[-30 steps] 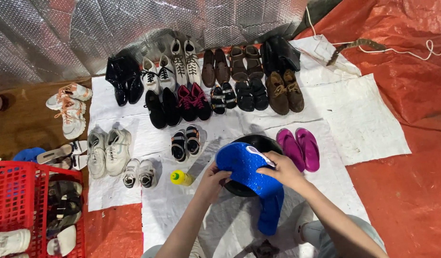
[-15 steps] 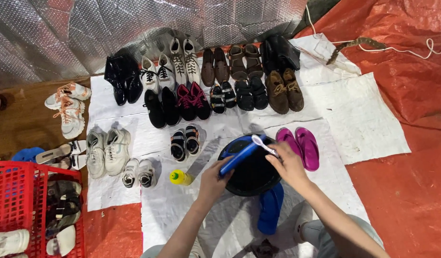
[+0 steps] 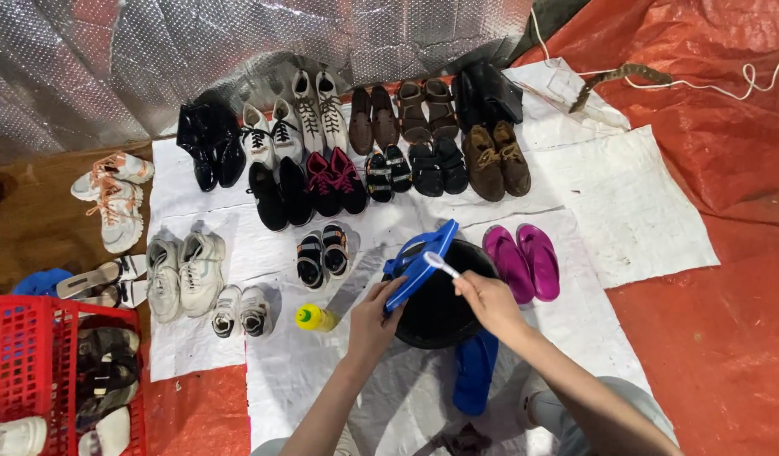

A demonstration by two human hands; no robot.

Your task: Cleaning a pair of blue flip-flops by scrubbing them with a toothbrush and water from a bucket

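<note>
White sheets cover the floor; left hand [image 3: 374,314] grips 1 blue sandal [image 3: 420,264] on edge, slanting up-right over the black basin [image 3: 440,317]; right hand [image 3: 484,297] pinches a brush [image 3: 441,265] against it.

One small package shows: a plastic bottle [image 3: 316,317] lying on its side on the white sheet [image 3: 643,211], just left of the person's left hand [image 3: 374,317] and right of a pair of small white sneakers [image 3: 243,310]. Its body is yellow and its cap green, pointing left. Any label on it is too small to tell. No signs or screens appear.
</note>
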